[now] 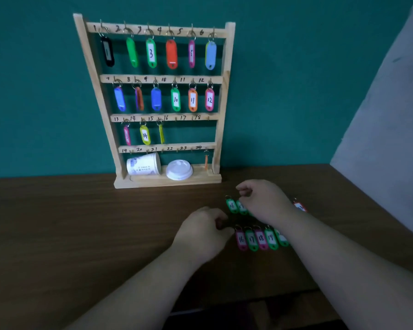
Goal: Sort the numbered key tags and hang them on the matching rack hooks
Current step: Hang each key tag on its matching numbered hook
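With fingers curled, grip unclear, the left hand [200, 231] sits by pink tag 16 [241, 239] in the worktop [81, 222] row and the right hand [265, 201] over the green tags [232, 206]; crowded rings [248, 227] may snag, dragging neighbours.

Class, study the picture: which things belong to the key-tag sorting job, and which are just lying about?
Job: wooden rack; hung tags; loose tags on the table; left hand; right hand.
Lying about: paper cup on its side; white lid, both on the rack's base.
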